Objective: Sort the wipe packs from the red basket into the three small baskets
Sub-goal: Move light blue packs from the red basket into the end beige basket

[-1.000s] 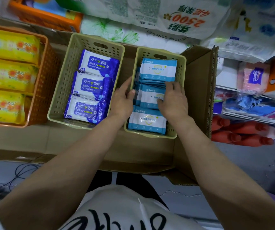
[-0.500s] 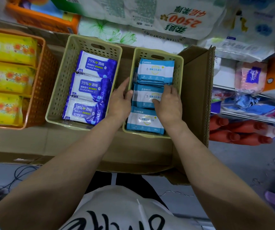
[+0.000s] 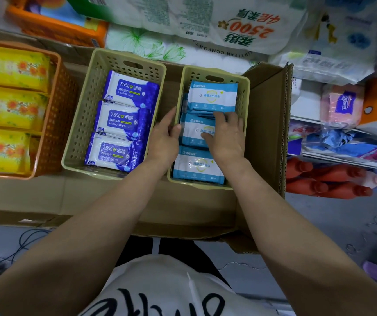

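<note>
Three small baskets stand in a row on cardboard. The orange basket (image 3: pixel 55 115) at left holds yellow wipe packs (image 3: pixel 9 108). The middle beige basket (image 3: pixel 78 124) holds three dark blue alcohol wipe packs (image 3: pixel 123 120). The right beige basket (image 3: pixel 243 87) holds light blue wipe packs in stacks (image 3: pixel 212 96). My left hand (image 3: pixel 162 140) rests on that basket's left rim, thumb against the middle light blue pack (image 3: pixel 192 133). My right hand (image 3: pixel 226 135) lies flat on the same pack, fingers spread and pressing down. The red basket is out of view.
An upright cardboard flap (image 3: pixel 267 124) stands right of the baskets. Tissue and paper packs (image 3: pixel 228 23) pile up behind. Shelves with pink tissue (image 3: pixel 342 106) and red bottles (image 3: pixel 326 179) are at right. Cables (image 3: pixel 23 242) lie on the floor at left.
My right hand slid left and toward me, from the upper stack onto the middle light blue pack. My left hand stayed at the basket's left rim.
</note>
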